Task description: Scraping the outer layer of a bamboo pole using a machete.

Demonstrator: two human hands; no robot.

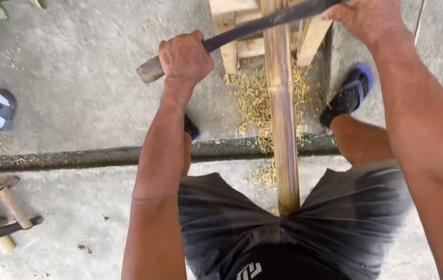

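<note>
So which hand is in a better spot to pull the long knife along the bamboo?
Probably the left hand: it grips the blade's wooden handle fully, beside the bamboo pole. The right hand only holds its far end.

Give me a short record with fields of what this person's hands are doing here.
left hand: gripping the wooden handle end of a long dark blade
right hand: gripping the blade's other end
blade: lies across a bamboo pole
pole: runs from between the legs up to a wooden stand
ground: concrete, yellow shavings beside the pole
feet: dark sandals

outdoor work yard | concrete floor (pixel 76 78) | wooden trestle (pixel 242 31) | shavings (pixel 255 98)
</note>
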